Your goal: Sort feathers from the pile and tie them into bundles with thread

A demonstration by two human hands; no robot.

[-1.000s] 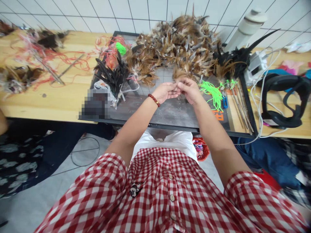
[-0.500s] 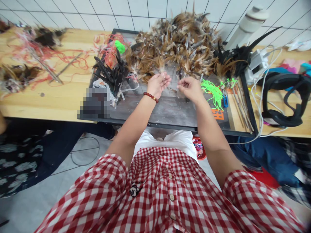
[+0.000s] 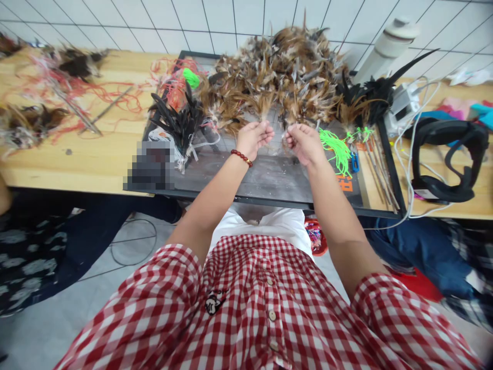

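Seemingly, left hand (image 3: 251, 140) pinches brown feathers (image 3: 264, 107)

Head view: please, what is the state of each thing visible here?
Left hand: fingers curled, holding a feather tuft.
Right hand: fingers curled, hold unclear.
Brown feathers: heaped loosely.
Pale bottle: capped.
Long green cords: loosely bunched.
Thin sticks: lying side by side.
Red container: holding colourful scraps.

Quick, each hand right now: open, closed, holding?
Left hand: closed, holding feathers.
Right hand: closed; can't tell whether it holds anything.
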